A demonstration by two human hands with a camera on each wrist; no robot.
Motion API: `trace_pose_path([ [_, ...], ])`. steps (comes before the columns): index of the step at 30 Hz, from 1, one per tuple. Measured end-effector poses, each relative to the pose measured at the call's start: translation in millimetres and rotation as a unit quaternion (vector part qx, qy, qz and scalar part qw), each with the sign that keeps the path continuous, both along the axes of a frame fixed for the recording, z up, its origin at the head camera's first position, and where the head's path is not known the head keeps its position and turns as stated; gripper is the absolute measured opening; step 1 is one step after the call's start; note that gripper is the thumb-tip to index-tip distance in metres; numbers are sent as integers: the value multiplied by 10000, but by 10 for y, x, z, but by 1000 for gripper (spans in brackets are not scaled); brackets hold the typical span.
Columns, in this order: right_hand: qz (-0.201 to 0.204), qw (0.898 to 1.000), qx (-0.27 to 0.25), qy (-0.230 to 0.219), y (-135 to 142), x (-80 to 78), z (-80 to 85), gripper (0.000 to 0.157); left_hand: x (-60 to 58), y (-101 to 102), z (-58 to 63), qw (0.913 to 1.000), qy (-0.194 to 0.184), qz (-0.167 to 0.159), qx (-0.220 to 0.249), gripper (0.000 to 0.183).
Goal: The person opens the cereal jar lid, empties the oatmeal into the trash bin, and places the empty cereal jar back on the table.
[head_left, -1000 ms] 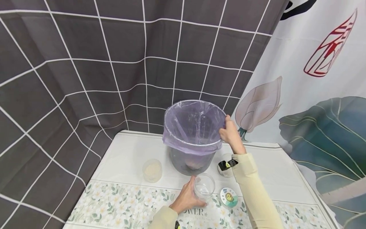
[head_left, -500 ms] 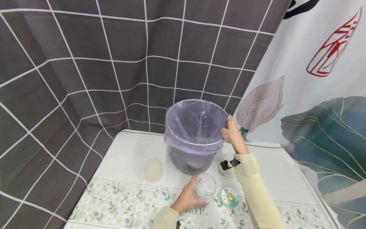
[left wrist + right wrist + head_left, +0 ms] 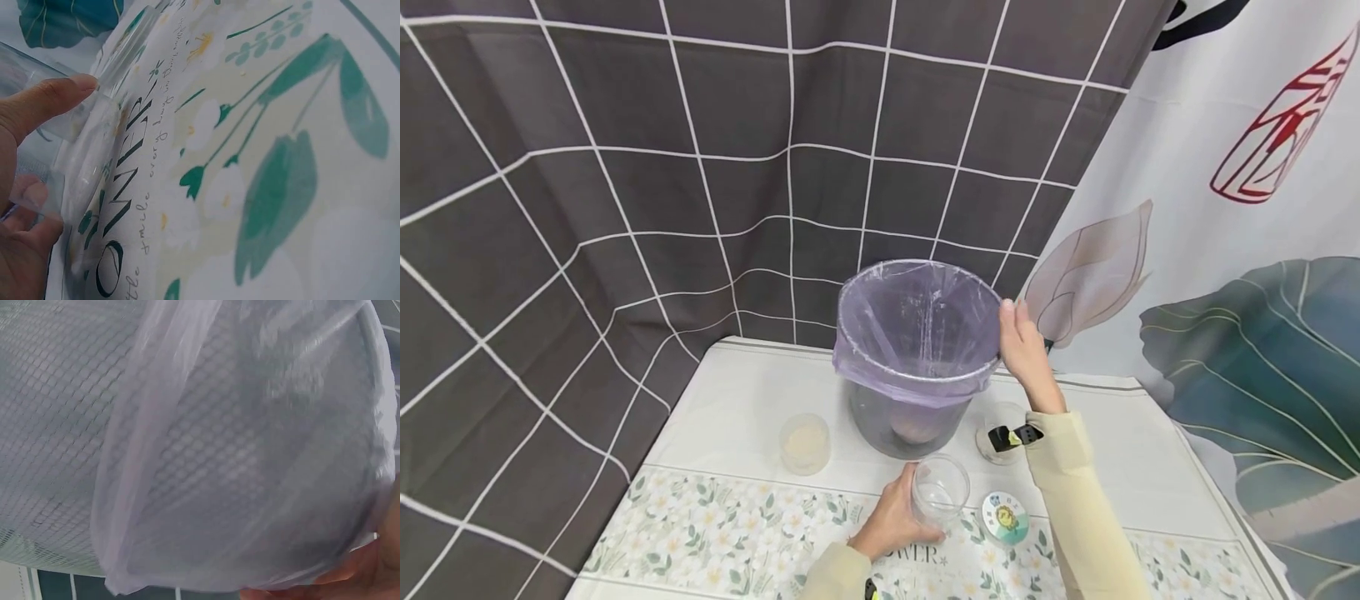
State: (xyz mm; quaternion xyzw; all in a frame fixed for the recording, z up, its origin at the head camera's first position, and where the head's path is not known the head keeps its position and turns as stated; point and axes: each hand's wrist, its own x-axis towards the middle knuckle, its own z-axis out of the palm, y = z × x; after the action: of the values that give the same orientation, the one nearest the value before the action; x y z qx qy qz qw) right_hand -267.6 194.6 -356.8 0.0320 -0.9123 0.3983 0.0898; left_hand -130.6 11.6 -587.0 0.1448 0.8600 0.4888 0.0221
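Observation:
A mesh waste bin [image 3: 880, 421] stands on the table, lined with a thin purple bag [image 3: 917, 387] folded over its rim. My right hand [image 3: 1026, 354] is at the rim's right side, fingers extended upward along it; in the right wrist view the fingers [image 3: 350, 575] show at the edge of the bag. In front of the bin, my left hand [image 3: 891, 517] grips a clear plastic jar [image 3: 951, 487] without a lid, thumb and fingers around its side. The left wrist view shows the thumb [image 3: 56, 97] against the clear wall.
A round lid [image 3: 1004, 518] with a cartoon print lies right of the jar. A clear container with pale contents [image 3: 805, 446] stands left of the bin. Another clear container [image 3: 1000, 454] sits partly behind the right wrist. A dark checked curtain [image 3: 715, 192] hangs behind.
My right hand has loosened from the bin's rim, its fingers straightening and shifting slightly right. The left hand keeps its hold on the jar. The head view has shifted slightly.

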Motion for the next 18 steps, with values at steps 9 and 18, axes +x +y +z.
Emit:
trace_pose_path([
  [9,-778,9888,-735,1044,261,136,-395,48,8,-20,-5,9992,-25,-120,379,100],
  [18,-991,9947,101,242,377,270,-1195,56,-1,-22,-9,9992,74,-195,339,95],
])
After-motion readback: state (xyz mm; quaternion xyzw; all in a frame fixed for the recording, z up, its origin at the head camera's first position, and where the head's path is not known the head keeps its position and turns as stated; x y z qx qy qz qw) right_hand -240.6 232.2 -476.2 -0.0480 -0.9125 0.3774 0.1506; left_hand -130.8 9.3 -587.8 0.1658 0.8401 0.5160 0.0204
